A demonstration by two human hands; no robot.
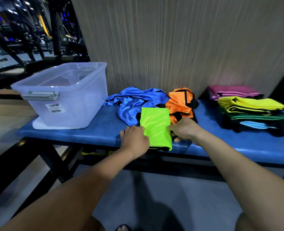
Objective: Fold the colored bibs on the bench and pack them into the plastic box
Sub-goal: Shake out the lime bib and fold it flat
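Both hands grip a folded green bib at the front edge of the bench.

The left hand pinches the bib's left edge, the right hand its right edge, fingers curled round the cloth. Behind the bib lie a crumpled blue bib and an orange bib. Left of it stands the plastic box; right, a stack of folded bibs.

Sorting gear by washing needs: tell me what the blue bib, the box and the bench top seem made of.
Blue bib: likely satin-like synthetic fabric; glossy highlights on soft folds.
Box: translucent plastic; the wall behind shows through it.
Bench top: probably padded vinyl; smooth blue surface, slight sheen, rounded edge.
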